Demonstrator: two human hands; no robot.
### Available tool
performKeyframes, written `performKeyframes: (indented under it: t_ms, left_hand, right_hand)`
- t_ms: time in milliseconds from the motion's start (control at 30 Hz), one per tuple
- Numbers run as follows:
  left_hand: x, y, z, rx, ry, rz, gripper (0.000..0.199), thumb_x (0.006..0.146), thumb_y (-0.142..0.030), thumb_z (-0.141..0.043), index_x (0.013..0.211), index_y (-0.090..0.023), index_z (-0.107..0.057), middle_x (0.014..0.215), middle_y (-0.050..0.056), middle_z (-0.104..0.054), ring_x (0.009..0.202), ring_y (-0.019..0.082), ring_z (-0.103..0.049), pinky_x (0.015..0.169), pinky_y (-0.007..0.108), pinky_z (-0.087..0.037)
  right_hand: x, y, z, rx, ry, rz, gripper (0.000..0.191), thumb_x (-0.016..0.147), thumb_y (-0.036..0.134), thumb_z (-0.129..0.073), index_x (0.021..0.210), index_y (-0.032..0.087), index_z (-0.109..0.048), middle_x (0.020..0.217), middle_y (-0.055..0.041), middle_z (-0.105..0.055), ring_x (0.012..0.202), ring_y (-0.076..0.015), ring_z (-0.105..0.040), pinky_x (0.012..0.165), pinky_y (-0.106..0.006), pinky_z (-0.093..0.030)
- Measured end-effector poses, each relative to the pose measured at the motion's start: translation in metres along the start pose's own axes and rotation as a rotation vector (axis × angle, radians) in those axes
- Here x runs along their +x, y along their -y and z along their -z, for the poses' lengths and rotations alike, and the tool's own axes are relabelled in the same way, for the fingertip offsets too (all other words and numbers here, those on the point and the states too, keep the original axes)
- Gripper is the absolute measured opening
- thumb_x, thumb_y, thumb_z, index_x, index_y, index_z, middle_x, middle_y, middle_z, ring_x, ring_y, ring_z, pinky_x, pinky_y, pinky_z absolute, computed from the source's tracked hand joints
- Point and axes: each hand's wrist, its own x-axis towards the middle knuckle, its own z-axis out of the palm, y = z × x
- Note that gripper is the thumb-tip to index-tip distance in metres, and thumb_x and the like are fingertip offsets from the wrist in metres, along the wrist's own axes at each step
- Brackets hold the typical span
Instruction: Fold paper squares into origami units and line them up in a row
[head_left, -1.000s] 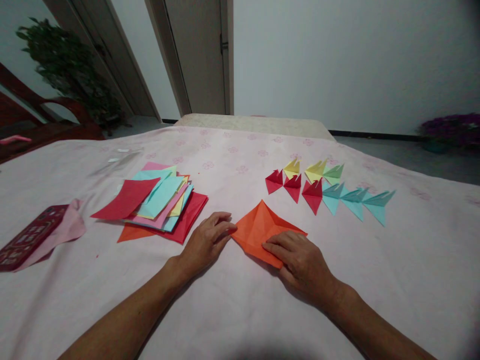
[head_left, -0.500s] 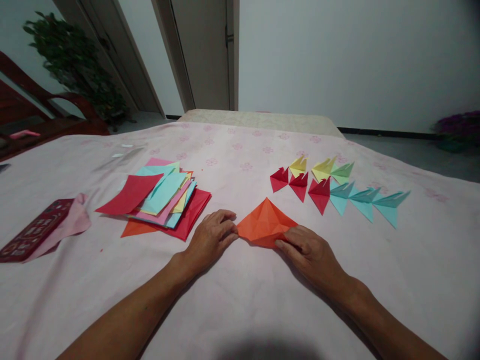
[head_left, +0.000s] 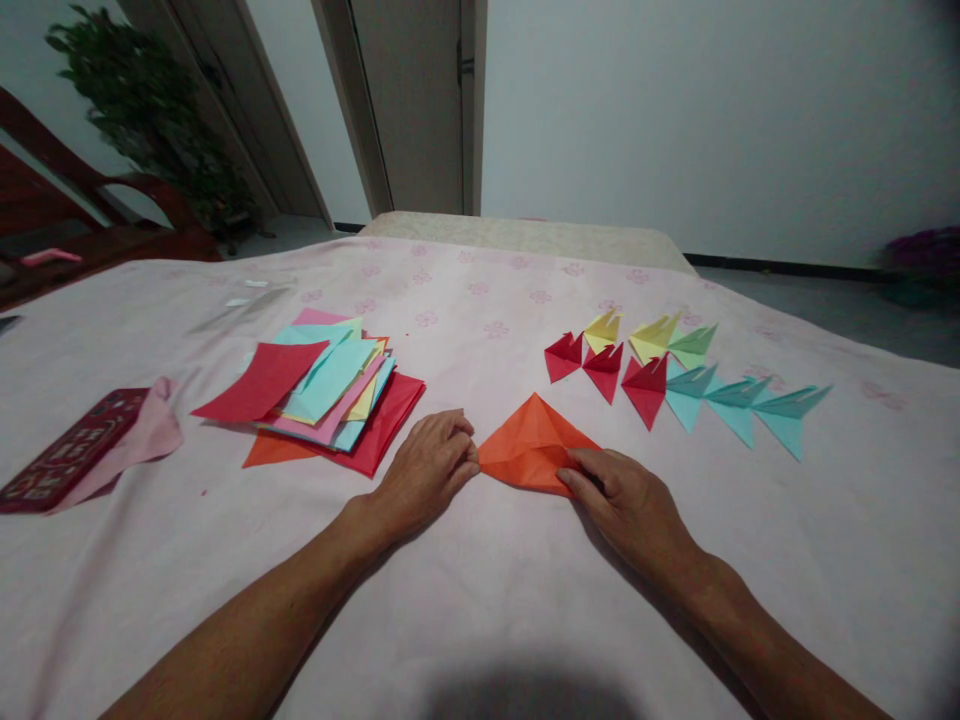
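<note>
At the near middle of a cloth-covered bench (head_left: pixel 480 600), a sheet of orange paper (head_left: pixel 529 445) lies partly folded, its peak pointing to the far side and creases showing across its face. The left hand (head_left: pixel 429 462) pinches the paper's left corner, fingers curled nearly closed; the right hand (head_left: pixel 626 500) grips the right part of the near edge between thumb and fingers, the gap between them narrow. Nine folded birds, among them a red bird (head_left: pixel 646 388), a yellow bird (head_left: pixel 654 337), a green bird (head_left: pixel 694 346) and a blue bird (head_left: pixel 793 412), stand in uneven rows to the far right, apparently finished. Unfolded, by the look of them, are the loose sheets in the paper pile (head_left: pixel 337 375) at left, just beyond the left hand. Farther left, a red packet (head_left: pixel 71 450) rests against a pink cloth (head_left: pixel 146 440).
</note>
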Motion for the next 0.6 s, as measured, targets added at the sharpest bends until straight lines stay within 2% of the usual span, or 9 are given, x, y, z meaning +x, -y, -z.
performKeyframes:
  t_ms: [167, 400, 500, 600]
  left_hand:
    - [-0.0042, 0.0027, 0.0018, -0.034, -0.016, 0.051, 0.007, 0.090, -0.021, -0.055, 0.088, -0.022, -0.062, 0.115, 0.008, -0.059, 0.119, 0.025, -0.052, 0.100, 0.043, -0.042]
    - [-0.0096, 0.0066, 0.0012, -0.078, -0.047, 0.187, 0.024, 0.080, -0.026, -0.070, 0.102, -0.025, -0.062, 0.124, 0.007, -0.053, 0.121, 0.027, -0.049, 0.101, 0.046, -0.041]
    - [-0.0101, 0.0045, 0.0003, -0.061, -0.059, 0.251, 0.029, 0.075, -0.031, -0.076, 0.100, -0.025, -0.064, 0.121, 0.006, -0.053, 0.119, 0.028, -0.048, 0.099, 0.047, -0.041]
    - [-0.0089, 0.0000, -0.0007, -0.069, -0.057, 0.278, 0.022, 0.075, -0.035, -0.077, 0.093, -0.025, -0.067, 0.116, 0.005, -0.054, 0.116, 0.028, -0.048, 0.096, 0.046, -0.042]
  right_hand:
    - [-0.0034, -0.0008, -0.0034, -0.055, -0.072, 0.015, 0.038, 0.090, 0.034, -0.052, 0.124, 0.021, -0.062, 0.087, -0.0060, -0.072, 0.078, -0.0228, -0.067, 0.069, -0.035, -0.052]
    - [-0.0051, -0.0027, -0.0042, -0.045, -0.091, 0.040, 0.041, 0.090, 0.032, -0.051, 0.129, 0.021, -0.059, 0.091, -0.0072, -0.071, 0.079, -0.0229, -0.067, 0.072, -0.036, -0.052]
    - [-0.0067, -0.0035, -0.0048, -0.027, -0.090, 0.028, 0.044, 0.090, 0.032, -0.051, 0.132, 0.021, -0.057, 0.090, -0.0067, -0.070, 0.079, -0.0228, -0.066, 0.073, -0.037, -0.052]
    - [-0.0078, -0.0039, -0.0062, -0.020, -0.095, 0.032, 0.045, 0.091, 0.032, -0.051, 0.134, 0.020, -0.056, 0.090, -0.0069, -0.069, 0.081, -0.0232, -0.065, 0.074, -0.037, -0.052]
